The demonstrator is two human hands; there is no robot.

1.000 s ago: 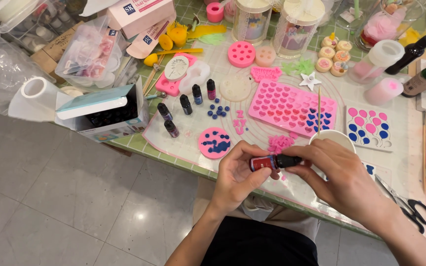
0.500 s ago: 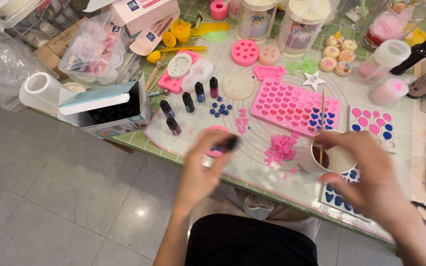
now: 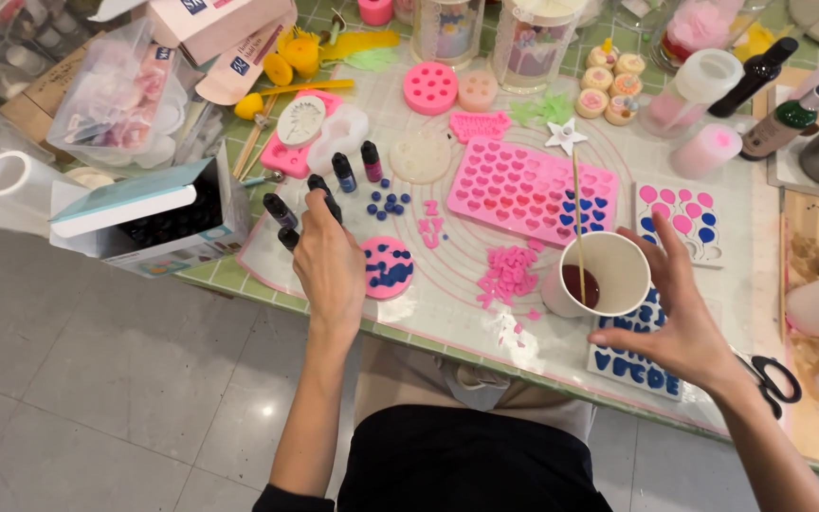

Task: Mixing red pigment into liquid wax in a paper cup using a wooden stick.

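Observation:
My left hand [image 3: 330,264] reaches to a cluster of small dark dropper bottles [image 3: 282,212] at the left of the silicone mat, and its fingertips pinch one small dark bottle [image 3: 318,184]. My right hand [image 3: 677,318] hovers with fingers spread just right of a white paper cup [image 3: 610,254]. It holds nothing. Dark red liquid and a thin wooden stick [image 3: 577,204] are in the cup. A round pink mould with blue patches [image 3: 388,267] lies between my hands, with a pile of pink pieces [image 3: 509,272] beside it.
A pink heart mould [image 3: 523,185] partly filled with blue lies behind the cup. A balloon mould [image 3: 682,210] and a blue letter mould [image 3: 632,368] sit at the right, with scissors [image 3: 775,379] at the table edge. A teal-lidded box [image 3: 144,213], tape roll [image 3: 11,190], jars and bottles crowd the back.
Both hands held the small bottle in front of me. My left hand has carried it left to the other bottles. My right hand let go and moved beside the cup.

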